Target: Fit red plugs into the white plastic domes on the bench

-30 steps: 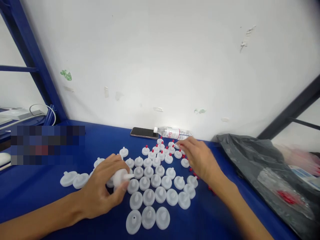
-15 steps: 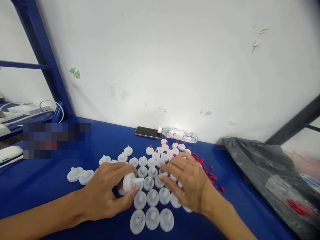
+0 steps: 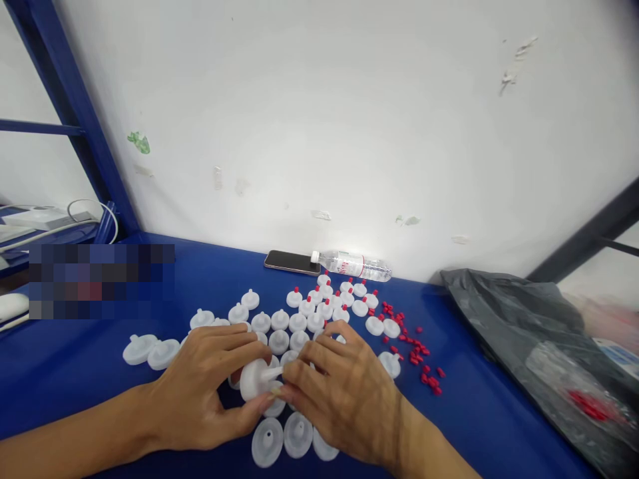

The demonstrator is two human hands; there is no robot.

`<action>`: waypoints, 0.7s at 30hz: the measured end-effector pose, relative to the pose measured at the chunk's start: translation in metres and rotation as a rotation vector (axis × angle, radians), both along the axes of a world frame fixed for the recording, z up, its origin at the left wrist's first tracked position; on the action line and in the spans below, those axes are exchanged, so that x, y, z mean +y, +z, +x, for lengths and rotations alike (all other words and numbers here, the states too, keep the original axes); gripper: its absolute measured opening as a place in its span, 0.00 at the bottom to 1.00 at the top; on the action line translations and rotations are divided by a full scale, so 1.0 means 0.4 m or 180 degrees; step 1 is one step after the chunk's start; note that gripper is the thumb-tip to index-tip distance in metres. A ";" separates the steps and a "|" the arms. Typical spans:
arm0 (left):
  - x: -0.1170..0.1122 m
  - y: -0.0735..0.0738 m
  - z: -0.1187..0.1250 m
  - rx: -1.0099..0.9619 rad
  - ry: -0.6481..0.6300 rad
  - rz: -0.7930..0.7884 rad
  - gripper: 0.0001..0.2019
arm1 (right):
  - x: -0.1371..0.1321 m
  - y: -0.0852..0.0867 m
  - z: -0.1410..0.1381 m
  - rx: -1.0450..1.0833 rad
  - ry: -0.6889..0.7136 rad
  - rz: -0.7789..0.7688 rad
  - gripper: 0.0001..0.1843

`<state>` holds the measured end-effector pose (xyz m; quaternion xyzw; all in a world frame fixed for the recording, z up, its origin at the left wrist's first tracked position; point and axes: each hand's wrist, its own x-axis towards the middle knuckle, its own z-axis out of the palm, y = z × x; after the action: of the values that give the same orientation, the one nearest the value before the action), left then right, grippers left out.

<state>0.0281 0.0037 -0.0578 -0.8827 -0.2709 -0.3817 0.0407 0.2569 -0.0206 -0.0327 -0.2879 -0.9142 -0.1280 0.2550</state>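
Note:
A white plastic nozzle cap (image 3: 255,380), round with a narrow spout, lies on its side between the thumb and fingers of my left hand (image 3: 204,382). Its spout points right. The fingertips of my right hand (image 3: 344,392) are closed around the end of that spout; whether they also hold a small red tip is hidden. Under and around both hands stand many loose white nozzle caps (image 3: 267,442) with bare spouts. Farther back, several white caps wear red tips (image 3: 326,303). Small loose red tips (image 3: 415,352) lie scattered right of my right hand.
A black phone (image 3: 292,261) and a clear water bottle (image 3: 357,265) lie along the wall at the back of the blue table (image 3: 200,259). On the right spreads a dark grey plastic bag (image 3: 504,319), with a clear bag of red pieces (image 3: 592,402) on it. White cables (image 3: 74,223) sit far left.
My right hand has moved left and down from above the loose caps to the spout of the cap in my left hand. The left hand keeps its hold; the view has shifted slightly.

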 end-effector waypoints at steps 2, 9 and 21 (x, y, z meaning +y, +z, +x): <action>0.002 -0.002 -0.002 -0.0046 -0.0166 -0.0213 0.04 | 0.002 0.011 0.008 -0.0056 -0.0099 0.0027 0.12; 0.001 0.011 -0.007 -0.0001 -0.0232 -0.0566 0.04 | 0.056 0.030 0.098 0.0158 -0.1315 -0.0208 0.11; -0.003 0.011 -0.010 0.0057 -0.0188 -0.0764 0.05 | 0.117 -0.030 0.152 -0.0432 -0.1139 -0.0978 0.33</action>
<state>0.0241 0.0024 -0.0534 -0.8922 -0.2882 -0.3396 -0.0741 0.3176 0.0263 -0.0447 -0.4714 -0.8724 -0.0496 0.1196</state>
